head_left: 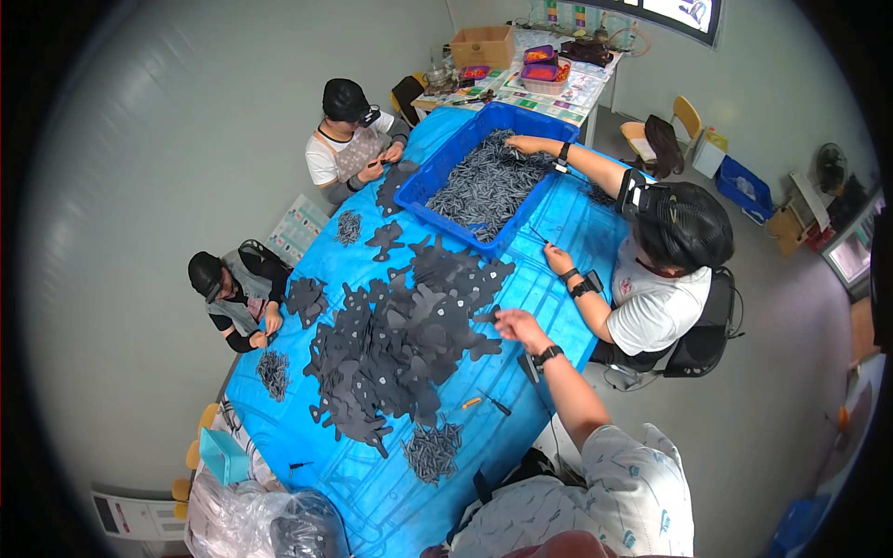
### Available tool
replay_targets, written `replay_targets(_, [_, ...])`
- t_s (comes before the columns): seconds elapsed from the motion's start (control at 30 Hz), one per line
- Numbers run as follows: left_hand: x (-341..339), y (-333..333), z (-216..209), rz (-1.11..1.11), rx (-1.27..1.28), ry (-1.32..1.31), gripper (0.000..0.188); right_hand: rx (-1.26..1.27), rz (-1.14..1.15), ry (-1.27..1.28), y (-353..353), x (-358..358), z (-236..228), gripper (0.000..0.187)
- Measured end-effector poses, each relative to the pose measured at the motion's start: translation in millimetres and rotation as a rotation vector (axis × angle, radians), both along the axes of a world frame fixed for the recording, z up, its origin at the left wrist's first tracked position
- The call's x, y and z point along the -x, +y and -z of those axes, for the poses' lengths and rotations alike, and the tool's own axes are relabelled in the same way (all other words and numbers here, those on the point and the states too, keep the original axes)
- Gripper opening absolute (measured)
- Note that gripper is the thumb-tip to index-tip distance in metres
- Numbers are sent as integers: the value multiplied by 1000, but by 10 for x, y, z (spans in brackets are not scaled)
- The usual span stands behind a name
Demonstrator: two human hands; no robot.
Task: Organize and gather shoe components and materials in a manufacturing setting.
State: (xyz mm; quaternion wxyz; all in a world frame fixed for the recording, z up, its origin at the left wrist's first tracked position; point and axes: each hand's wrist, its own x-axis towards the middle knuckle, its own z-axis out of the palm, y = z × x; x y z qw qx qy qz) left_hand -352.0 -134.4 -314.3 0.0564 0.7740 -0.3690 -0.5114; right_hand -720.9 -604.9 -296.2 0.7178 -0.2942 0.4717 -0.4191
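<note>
Right hand [523, 327]: fingertips at a dark grey cutout [486, 317] near the blue-covered table's [372, 493] right edge; can't tell if pinched. Left hand out of view, state unknown. Cutout heap [391, 344] mid-table, grey rod pile [433, 453] toward near edge, blue crate [445, 223] at far end.

Right hand [523, 327] forward on outstretched arm [572, 395]

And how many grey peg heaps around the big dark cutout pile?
3: near heap, lower centre; left heap by the near-left coworker; far heap by the far-left coworker. Some may hide under cutouts.
</note>
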Motion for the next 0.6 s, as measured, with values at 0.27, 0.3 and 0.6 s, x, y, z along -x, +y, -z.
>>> replay_targets(0.27, [-241,508,124,-122,48,88,32,-162,-284,484,1835,-81,715,22])
replay_targets(0.3, [-285,543,161,-122,54,107,32,-128,-363,510,2030,-57,843,24])
replay_targets(0.6, [-1164,1233,1622,571,355,-299,29,112,-566,796,3302,-761,288,29])
